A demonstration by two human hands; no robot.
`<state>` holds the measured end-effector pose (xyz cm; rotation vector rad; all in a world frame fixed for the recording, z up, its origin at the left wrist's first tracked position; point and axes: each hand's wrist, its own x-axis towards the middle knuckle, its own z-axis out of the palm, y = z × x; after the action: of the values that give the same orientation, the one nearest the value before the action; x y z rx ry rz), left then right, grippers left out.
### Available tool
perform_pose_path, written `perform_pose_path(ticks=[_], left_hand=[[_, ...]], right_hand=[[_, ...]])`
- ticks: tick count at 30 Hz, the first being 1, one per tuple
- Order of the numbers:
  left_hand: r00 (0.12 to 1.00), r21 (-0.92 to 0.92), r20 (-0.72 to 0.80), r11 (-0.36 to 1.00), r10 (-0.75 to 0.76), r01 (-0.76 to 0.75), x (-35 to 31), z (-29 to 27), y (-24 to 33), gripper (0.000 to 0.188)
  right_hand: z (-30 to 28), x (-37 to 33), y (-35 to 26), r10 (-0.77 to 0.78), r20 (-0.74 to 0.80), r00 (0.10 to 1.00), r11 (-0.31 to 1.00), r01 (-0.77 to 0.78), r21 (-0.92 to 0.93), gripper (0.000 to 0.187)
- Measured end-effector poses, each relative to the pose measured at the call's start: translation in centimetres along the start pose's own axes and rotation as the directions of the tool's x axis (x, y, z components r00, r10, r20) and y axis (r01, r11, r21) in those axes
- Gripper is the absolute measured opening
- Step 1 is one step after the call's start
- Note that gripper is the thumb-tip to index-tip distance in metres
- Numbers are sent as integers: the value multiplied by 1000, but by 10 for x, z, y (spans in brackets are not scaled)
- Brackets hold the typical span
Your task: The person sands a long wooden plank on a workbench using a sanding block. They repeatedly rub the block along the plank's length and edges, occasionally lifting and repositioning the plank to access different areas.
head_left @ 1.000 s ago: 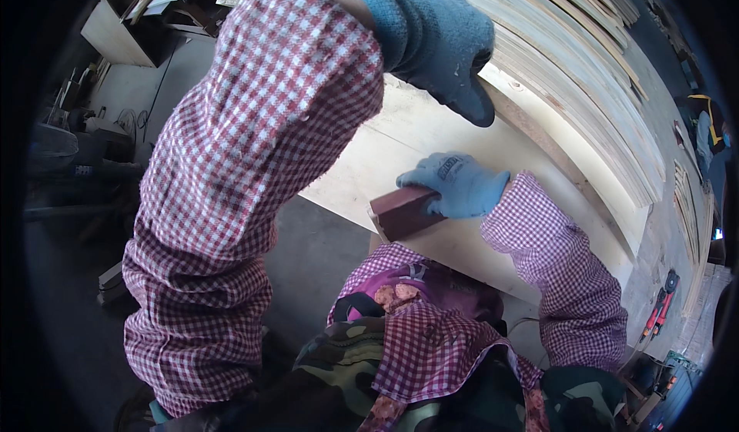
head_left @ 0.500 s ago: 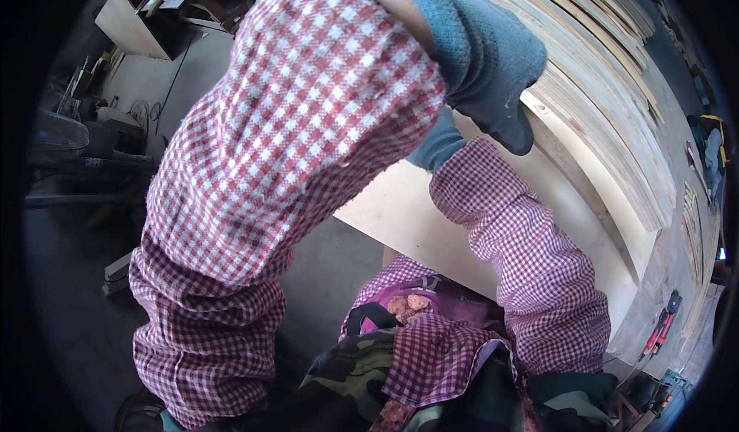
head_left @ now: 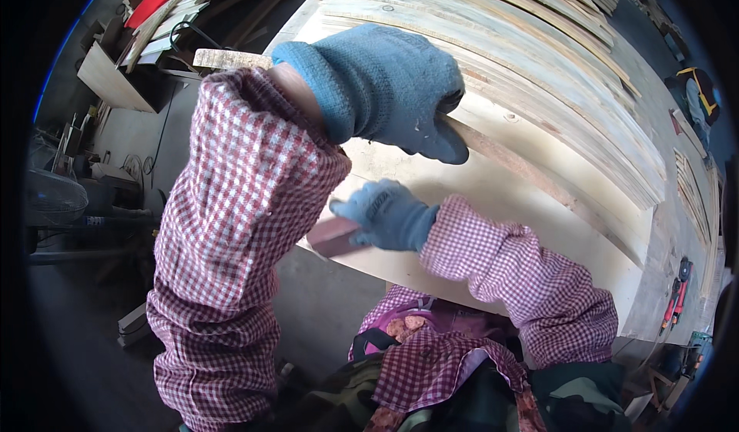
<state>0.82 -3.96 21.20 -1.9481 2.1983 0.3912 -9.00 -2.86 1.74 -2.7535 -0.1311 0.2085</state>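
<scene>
My left hand (head_left: 392, 89), in a blue-grey knit glove with a dark coated palm, is closed over a narrow wooden strip (head_left: 523, 166). The strip stretches away to the right from under the thumb, above a pale board (head_left: 454, 178). Nearer to me, my right hand (head_left: 389, 216), gloved in light blue, grips a reddish-brown flat block (head_left: 335, 237), slightly blurred. That block is over the board's near left edge, apart from the strip. A pale wooden end (head_left: 227, 58) juts out left of my left wrist; the glove hides whether it belongs to the same strip.
Long thin wooden strips (head_left: 493, 31) lie stacked across the far side of the worktable. Red-handled pliers (head_left: 675, 297) rest at the right. A fan-like wire cage (head_left: 58, 199) and a leaning board (head_left: 114, 78) stand to the left. Scrap wood (head_left: 173, 16) is piled at the far left.
My left hand has shifted left and slightly down. My right hand has come out from behind the left arm, moving left and toward me, and the reddish-brown block now shows.
</scene>
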Motion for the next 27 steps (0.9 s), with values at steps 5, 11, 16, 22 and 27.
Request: perform_pose_path(ticks=[5, 11, 16, 22, 27], left_hand=[[996, -94, 77, 995, 36, -29, 18, 3, 3, 53], [996, -71, 72, 996, 51, -45, 23, 10, -4, 55], [998, 47, -30, 997, 61, -59, 9, -12, 13, 46], [979, -14, -110, 985, 170, -173, 14, -9, 15, 43], [982, -162, 0, 969, 188, -186, 16, -3, 14, 42]], right_hand=[[5, -22, 61, 303, -137, 943, 935, -266, 233, 47], [30, -56, 86, 536, -564, 628, 826, -529, 195, 48], [54, -194, 101, 788, -616, 14, 570, -396, 720, 54], [112, -254, 137, 926, -363, -106, 329, -247, 911, 56], [84, -95, 104, 821, -526, 221, 491, -744, 453, 76]])
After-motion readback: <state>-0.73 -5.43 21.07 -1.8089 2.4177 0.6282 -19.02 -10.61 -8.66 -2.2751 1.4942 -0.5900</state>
